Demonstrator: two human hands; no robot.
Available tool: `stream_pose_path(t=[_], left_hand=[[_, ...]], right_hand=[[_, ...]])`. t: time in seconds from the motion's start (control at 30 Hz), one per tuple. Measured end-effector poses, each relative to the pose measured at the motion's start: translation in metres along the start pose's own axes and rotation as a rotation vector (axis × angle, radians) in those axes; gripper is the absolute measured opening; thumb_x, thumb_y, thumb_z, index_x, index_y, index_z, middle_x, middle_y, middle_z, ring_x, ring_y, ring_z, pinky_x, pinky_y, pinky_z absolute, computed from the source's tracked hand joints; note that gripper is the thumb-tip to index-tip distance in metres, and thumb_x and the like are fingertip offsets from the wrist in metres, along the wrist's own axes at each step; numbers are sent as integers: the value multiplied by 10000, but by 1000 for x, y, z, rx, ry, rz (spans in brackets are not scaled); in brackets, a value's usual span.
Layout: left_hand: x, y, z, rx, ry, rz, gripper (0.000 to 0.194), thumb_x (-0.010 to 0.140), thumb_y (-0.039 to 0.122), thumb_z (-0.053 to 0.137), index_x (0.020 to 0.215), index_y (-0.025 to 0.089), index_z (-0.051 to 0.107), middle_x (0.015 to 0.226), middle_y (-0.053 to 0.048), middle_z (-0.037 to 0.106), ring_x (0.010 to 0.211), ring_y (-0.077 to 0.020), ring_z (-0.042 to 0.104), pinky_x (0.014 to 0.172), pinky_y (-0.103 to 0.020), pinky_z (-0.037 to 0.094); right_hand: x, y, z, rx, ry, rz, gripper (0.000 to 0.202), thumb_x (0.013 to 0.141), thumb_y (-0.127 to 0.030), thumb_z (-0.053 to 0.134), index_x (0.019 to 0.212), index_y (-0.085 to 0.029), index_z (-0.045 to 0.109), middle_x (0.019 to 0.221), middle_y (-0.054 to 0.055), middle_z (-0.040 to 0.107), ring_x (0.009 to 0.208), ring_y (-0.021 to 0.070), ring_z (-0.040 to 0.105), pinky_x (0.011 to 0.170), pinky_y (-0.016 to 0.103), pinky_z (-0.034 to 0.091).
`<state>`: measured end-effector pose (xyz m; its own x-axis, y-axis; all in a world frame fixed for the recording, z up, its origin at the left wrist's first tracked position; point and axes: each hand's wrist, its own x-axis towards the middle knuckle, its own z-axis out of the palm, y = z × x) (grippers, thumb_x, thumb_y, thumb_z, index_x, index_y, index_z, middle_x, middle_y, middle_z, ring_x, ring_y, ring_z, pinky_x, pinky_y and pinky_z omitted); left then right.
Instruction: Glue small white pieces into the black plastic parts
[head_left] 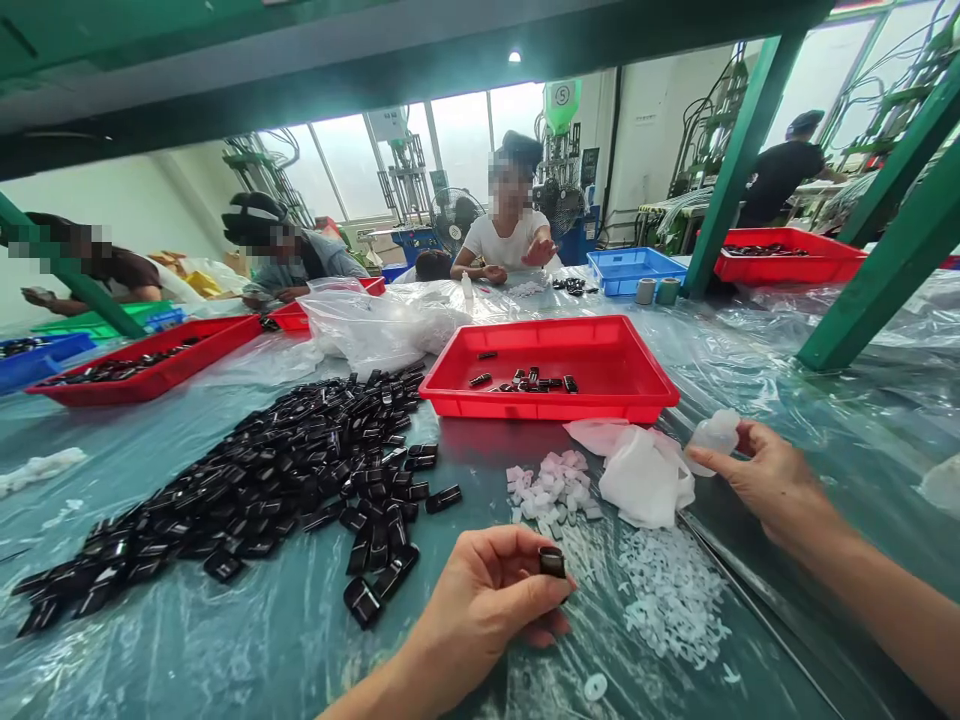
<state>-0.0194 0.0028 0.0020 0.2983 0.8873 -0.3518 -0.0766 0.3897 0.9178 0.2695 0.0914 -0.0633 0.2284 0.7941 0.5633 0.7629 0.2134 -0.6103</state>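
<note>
The black clip (553, 562) sits pinched between the thumb and fingertips of the left hand (487, 605), low in the middle of the view; the fingers are curled together and clamped on it, just above the surface (225, 650). The right hand (765, 480) is to the right and farther out, well apart from the left hand, with its fingers closed around a small translucent bottle (712, 438). Between the two hands lie a crumpled white plastic bag (645, 478), a cluster of small white blocks (551, 488) and a scatter of thin white rings (667, 590), all resting on the clear film that covers the surface. To the left of the left hand spreads a large pile of black clips (255, 490). Beyond the hands stands a red tray (600, 400) holding a few black clips. Farther back, other people sit at the surface beside more red and blue trays.
</note>
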Motion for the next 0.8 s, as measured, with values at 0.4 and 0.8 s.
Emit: stream_pose_path(t=[0.4,0.8], left_hand=[[-3,-6,6,0,-94,-95,246,569,282,770,698,99,668,628,-56,645,466,-99,573,418,-157,438],[-5,-9,10,-8,-181,-176,197,576,243,765,698,108,690,552,-27,613,441,-95,562,396,-146,429]], right_hand=[[-18,-85,-31,-49,-23,-344,263,794,-214,521,1043,-261,590,1012,60,623,934,262,580,791,420,404],[-50,-106,-33,-162,-174,-758,509,761,21,399,1137,-292,539,1017,48,632,1008,227,563,890,457,309]])
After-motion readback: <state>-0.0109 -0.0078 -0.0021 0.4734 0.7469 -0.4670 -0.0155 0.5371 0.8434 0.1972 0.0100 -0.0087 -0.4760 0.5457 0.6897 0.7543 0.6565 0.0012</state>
